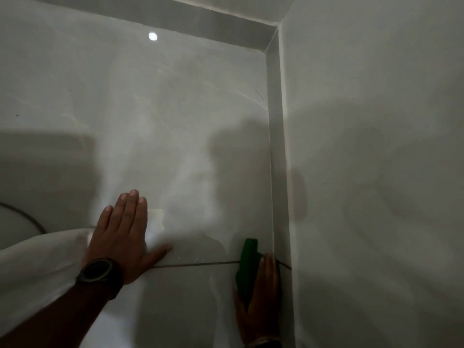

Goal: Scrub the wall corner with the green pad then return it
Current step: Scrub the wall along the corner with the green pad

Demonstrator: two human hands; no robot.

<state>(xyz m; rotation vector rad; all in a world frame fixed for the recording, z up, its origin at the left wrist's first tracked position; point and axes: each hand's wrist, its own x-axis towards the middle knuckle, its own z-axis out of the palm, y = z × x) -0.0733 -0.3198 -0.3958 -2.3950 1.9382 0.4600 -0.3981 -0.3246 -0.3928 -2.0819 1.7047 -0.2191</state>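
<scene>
The green pad (248, 262) is pressed flat against the glossy grey tile wall, just left of the wall corner (278, 172). My right hand (261, 302) holds the pad from below, with fingers over its lower right side and the thumb on its left. The pad's top sticks up past my fingertips and covers the dark horizontal grout line (195, 264). My left hand (123, 234), with a dark watch on the wrist, lies flat on the tile further left, fingers together and thumb spread out. It holds nothing.
The corner runs vertically between the tiled wall and a plain white wall (376, 172) on the right. A tile trim band (200, 18) runs along the top. A white rounded object (37, 259) and a thin dark cable (27, 217) sit at the lower left.
</scene>
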